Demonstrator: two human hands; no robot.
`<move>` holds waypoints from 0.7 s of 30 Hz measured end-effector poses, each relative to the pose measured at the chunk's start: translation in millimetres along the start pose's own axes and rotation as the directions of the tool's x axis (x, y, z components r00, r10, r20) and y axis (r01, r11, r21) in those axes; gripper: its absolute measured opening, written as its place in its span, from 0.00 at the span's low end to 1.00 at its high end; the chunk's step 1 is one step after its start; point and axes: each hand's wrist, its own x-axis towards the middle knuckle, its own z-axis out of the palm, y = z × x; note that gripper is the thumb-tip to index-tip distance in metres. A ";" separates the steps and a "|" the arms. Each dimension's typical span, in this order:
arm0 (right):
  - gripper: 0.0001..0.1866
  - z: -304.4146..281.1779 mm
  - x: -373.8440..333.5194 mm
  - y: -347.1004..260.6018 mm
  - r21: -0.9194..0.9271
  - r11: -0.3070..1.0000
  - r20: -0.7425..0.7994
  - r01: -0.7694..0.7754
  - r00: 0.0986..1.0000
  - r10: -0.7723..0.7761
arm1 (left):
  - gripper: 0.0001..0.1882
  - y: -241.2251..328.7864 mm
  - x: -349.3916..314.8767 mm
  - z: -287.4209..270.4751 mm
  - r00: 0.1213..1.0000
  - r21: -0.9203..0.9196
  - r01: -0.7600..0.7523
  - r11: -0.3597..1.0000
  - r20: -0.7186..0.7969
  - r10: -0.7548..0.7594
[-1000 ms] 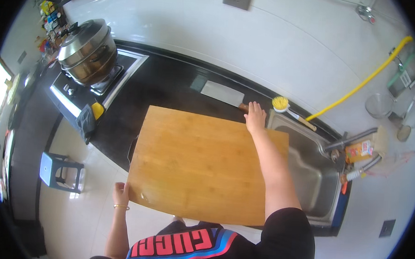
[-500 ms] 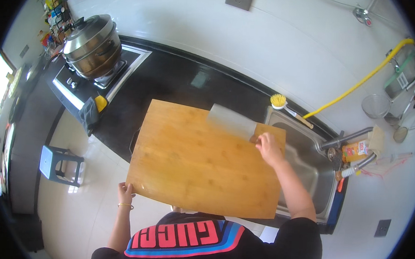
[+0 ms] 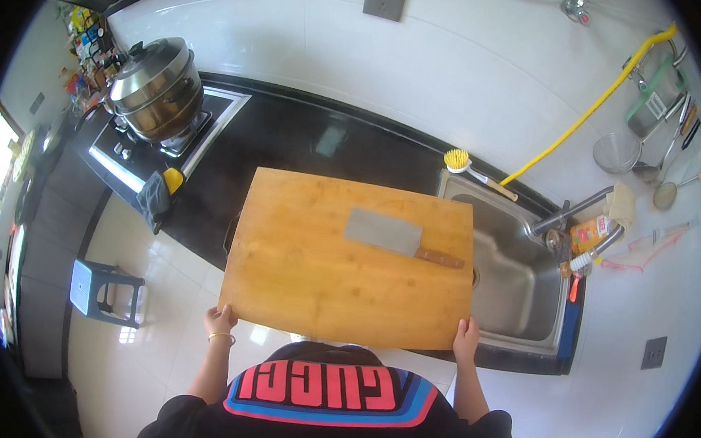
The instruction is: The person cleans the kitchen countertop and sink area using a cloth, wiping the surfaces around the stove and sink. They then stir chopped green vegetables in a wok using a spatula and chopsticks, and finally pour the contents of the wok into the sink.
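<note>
A large wooden cutting board (image 3: 316, 265) lies in front of me, partly over the black counter and the sink's left side. My left hand (image 3: 221, 321) is closed on its near left corner, thumb on top. At the near right corner my right hand (image 3: 466, 340) grips the edge the same way, thumb up; the other fingers of both hands are hidden beneath. A cleaver (image 3: 385, 232) with a broad grey blade and brown wooden handle rests flat on the board's right half, its handle pointing right. Neither hand touches the cleaver.
A steel sink (image 3: 513, 295) is at right, with a yellow-bristled brush (image 3: 458, 160) behind it. Far left, a lidded steamer pot (image 3: 157, 90) stands on the gas stove (image 3: 120, 150). A grey cloth (image 3: 155, 198) hangs over the counter edge. A blue stool (image 3: 105, 292) stands on the floor.
My right hand has let go of the cleaver and moved down to the board's near right corner. The cleaver now lies flat, nearer to me. My left hand keeps its corner.
</note>
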 end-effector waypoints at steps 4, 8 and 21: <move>0.12 20.5 -4.5 -1.8 -0.036 0.999 -0.074 -0.007 0.997 0.004 | 0.19 11.0 27.8 8.0 1.000 -0.047 -0.024 0.999 -0.012 0.023; 0.13 41.9 -12.9 -29.2 -0.051 0.997 -0.116 0.056 0.991 -0.061 | 0.21 43.9 51.1 19.7 0.989 0.039 -0.095 0.995 -0.112 0.099; 0.28 107.7 -10.0 -109.0 -0.163 0.987 -0.066 -0.007 0.998 -0.004 | 0.49 99.9 104.7 34.3 0.974 0.799 -0.221 0.560 0.153 0.166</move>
